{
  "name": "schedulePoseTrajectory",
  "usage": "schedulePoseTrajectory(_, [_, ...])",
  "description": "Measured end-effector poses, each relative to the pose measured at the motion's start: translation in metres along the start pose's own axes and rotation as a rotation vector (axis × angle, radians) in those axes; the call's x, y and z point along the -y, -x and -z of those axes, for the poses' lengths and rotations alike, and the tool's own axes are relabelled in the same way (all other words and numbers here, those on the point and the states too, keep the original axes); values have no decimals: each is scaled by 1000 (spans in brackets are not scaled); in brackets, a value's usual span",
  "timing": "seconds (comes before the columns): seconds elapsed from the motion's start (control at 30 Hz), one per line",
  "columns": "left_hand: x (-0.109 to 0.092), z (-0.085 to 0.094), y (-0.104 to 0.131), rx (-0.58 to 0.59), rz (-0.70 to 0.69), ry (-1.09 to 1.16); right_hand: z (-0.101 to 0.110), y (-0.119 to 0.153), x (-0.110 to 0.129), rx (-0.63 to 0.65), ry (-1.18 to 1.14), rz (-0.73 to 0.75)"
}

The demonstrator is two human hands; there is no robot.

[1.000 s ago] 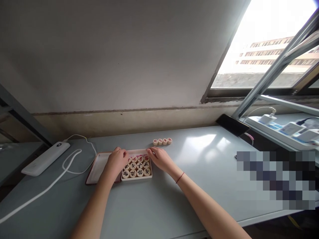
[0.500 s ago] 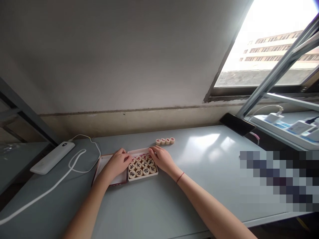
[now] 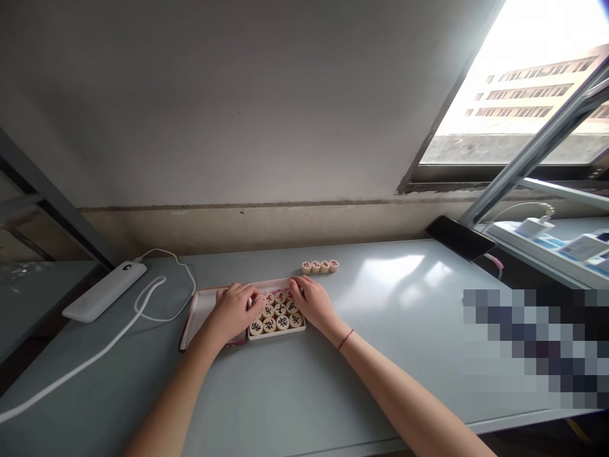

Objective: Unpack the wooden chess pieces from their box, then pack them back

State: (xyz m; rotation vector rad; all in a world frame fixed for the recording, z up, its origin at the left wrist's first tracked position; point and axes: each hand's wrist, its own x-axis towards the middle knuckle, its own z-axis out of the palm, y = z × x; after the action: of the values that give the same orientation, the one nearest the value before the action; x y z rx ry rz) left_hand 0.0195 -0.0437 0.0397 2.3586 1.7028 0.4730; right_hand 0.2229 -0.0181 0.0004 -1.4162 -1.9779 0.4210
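Both forearms reach in over the grey table [image 3: 285, 393], a thin red bracelet [image 3: 344, 339] circling the right wrist. Beyond them is a shallow white box [image 3: 277, 334], its near row of round game pieces [image 3: 282, 322] marked in black and the row farther back in red. The left hand [image 3: 236, 306] crosses the open lid [image 3: 202, 304], which lies on the left against the box, its thumb and fingers bent over the pieces along that edge; whether they grip one I cannot tell. The right hand [image 3: 316, 301] rests at the right side near the far corner, fingers curled over the rim, and I cannot tell if they are closed on anything. Farther off, four more red-marked pieces [image 3: 324, 267] stand side by side in a row, a white power bank [image 3: 105, 292] lies well to the left, and a black phone [image 3: 459, 238] leans at the right, near the wall [image 3: 238, 127].
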Motion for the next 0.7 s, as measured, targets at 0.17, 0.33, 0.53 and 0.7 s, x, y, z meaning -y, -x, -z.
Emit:
schedulePoseTrajectory(0.17, [-3,4,1,50,35,25,4,-1,-2,18,-62,-13])
schedulePoseTrajectory(0.33, [3,2,-1,28,43,3,5,-1,-4,12,-85,9])
schedulePoseTrajectory(0.53, [6,4,-4,-45,47,139,14,1,4,-66,-102,78])
schedulePoseTrajectory(0.7, [-3,6,-3,-85,89,412,15,7,27,-61,-50,262])
